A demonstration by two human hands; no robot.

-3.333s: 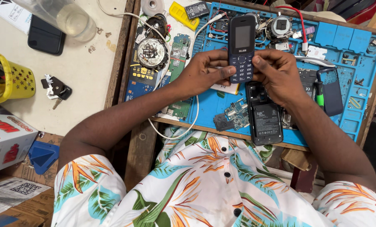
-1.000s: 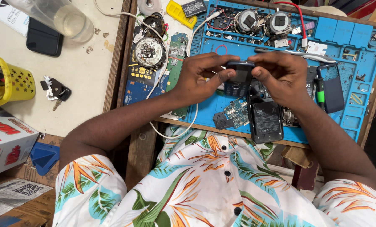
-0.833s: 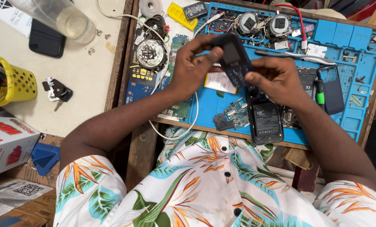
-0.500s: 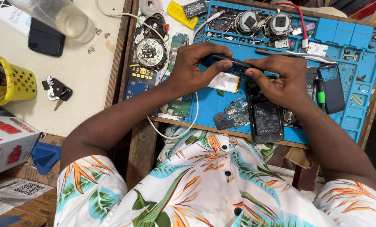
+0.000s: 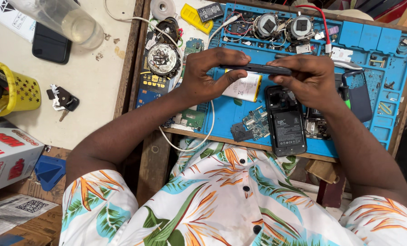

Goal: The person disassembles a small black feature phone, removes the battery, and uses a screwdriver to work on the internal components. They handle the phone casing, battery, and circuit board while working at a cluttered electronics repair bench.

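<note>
Wooden bench (image 5: 154, 159) below, pale top (image 5: 98, 86) at nine o'clock, blue mat (image 5: 385, 132) over the three o'clock half. On the mat: white battery (image 5: 245, 87) at centre, opened phone (image 5: 286, 123) just toward five o'clock, circuit boards (image 5: 251, 128) at six, two round motors (image 5: 283, 26) up at twelve. On the pale top: plastic cup (image 5: 64, 20) at eleven, dark phone (image 5: 51, 43) beside it, keys (image 5: 62, 99) at nine, yellow basket (image 5: 14, 89) far out at nine.
</note>
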